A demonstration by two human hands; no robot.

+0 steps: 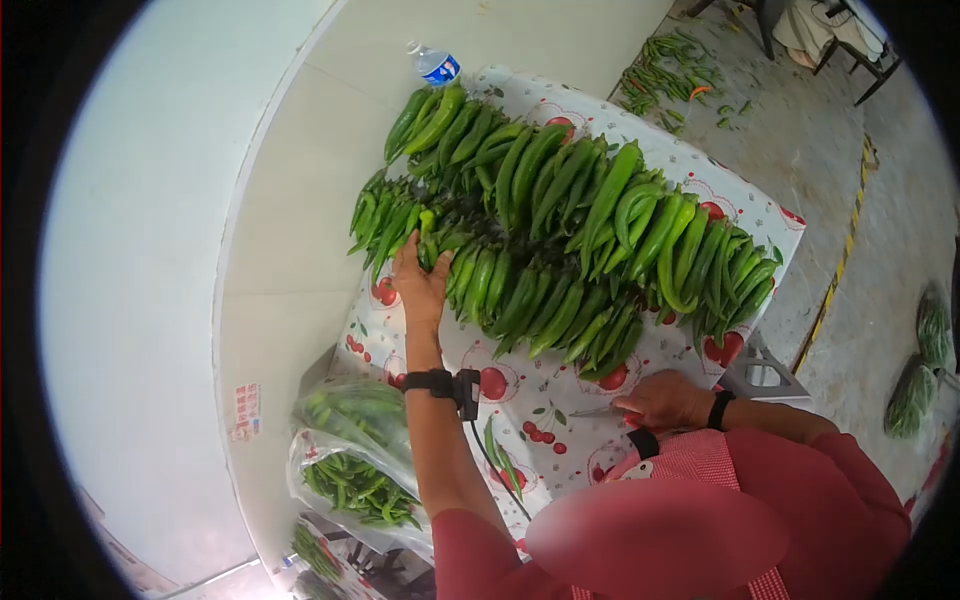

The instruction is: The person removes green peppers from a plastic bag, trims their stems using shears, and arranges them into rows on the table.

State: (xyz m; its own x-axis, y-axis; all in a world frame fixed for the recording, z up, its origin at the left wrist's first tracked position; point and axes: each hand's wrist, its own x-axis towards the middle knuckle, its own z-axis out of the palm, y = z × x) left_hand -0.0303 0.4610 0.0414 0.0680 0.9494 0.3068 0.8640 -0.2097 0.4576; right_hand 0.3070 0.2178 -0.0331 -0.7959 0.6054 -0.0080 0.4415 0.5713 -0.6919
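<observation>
Long green chili peppers (540, 180) lie side by side in rows across the cherry-print tablecloth (465, 345). My left hand (422, 285) is at the left end of the nearer row. Its thumb and fingers close around a green chili pepper (428, 257), among others that touch it. Near the front edge of the table, my right hand (668, 400) is closed on a small pointed metal tool with a red handle (598, 411). Its exact kind is hard to make out. Two thin green peppers (503, 458) lie on the cloth between my arms.
A clear plastic bag (360, 450) of green peppers stands left of my left forearm. A water bottle (435, 65) is beyond the far row, beside the wall. Loose peppers (672, 75) are on the floor at the back right; bagged greens (912, 395) lie far right.
</observation>
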